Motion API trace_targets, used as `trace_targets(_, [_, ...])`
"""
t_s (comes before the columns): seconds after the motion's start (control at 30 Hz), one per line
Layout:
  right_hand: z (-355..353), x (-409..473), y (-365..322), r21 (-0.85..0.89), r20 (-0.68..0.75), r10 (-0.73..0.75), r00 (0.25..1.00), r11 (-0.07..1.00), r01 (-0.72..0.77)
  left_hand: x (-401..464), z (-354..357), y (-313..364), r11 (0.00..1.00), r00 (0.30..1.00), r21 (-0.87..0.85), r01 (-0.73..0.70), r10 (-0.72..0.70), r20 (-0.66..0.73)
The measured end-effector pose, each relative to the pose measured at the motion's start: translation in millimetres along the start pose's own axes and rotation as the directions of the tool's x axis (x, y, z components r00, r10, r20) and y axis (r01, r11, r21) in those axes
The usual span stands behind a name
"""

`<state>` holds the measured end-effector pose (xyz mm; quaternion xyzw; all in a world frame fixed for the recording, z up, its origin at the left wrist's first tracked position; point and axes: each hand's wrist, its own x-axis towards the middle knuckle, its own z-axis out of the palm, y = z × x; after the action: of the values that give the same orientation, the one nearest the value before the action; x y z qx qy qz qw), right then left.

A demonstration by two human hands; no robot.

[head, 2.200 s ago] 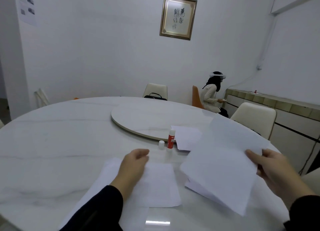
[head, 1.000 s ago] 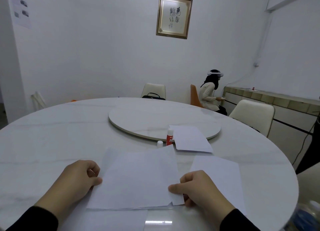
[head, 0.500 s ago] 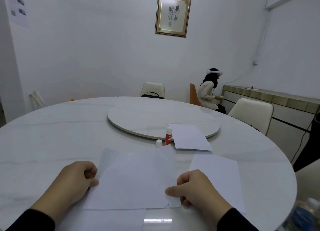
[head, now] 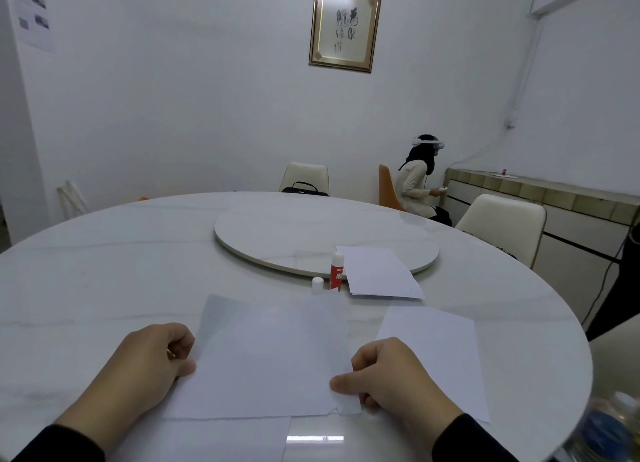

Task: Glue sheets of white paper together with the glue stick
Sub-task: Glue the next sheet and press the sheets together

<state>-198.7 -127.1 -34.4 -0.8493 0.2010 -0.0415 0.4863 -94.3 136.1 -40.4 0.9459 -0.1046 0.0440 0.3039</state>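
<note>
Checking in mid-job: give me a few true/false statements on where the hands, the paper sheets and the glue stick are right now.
1. Both hands pinch the front sheet: left hand at its left edge, right hand at its right edge. True.
2. The glue stick is in the right hand's grip. False: it stands upright on the table, beyond the sheet.
3. The glue stick's cap is off, standing on the table beside it. True.
4. The front sheet is held up off the table. False: it lies flat on it.
5. A separate sheet rests partly on the turntable. True.
</note>
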Motion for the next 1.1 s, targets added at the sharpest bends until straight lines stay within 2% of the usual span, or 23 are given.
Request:
trace_targets(0.53, [5, -4, 2, -0.125, -0.057, -0.048, 0.997, 0.991, 0.041, -18, 5, 1, 0.993, 0.99, 0.013, -0.114, 0.115, -0.077])
trace_targets(0.7, [6, -3, 4, -0.144, -0.032, -0.113, 0.993, 0.984, 0.107, -16, 5, -5, 0.985, 0.985, 0.01, -0.171, 0.171, -0.029])
trace_targets(1.0, [4, 4, 5, -0.184, 0.051, -0.094, 0.994, 0.978, 0.102, -3, 11, -17, 0.974, 0.975, 0.069, -0.217, 0.214, 0.052])
trace_targets(1.1, [1, 4, 2, -0.239, 0.074, -0.087, 0.993, 0.965, 0.103, 2, 10, -16, 0.964, 0.974, 0.141, -0.225, 0.218, 0.063])
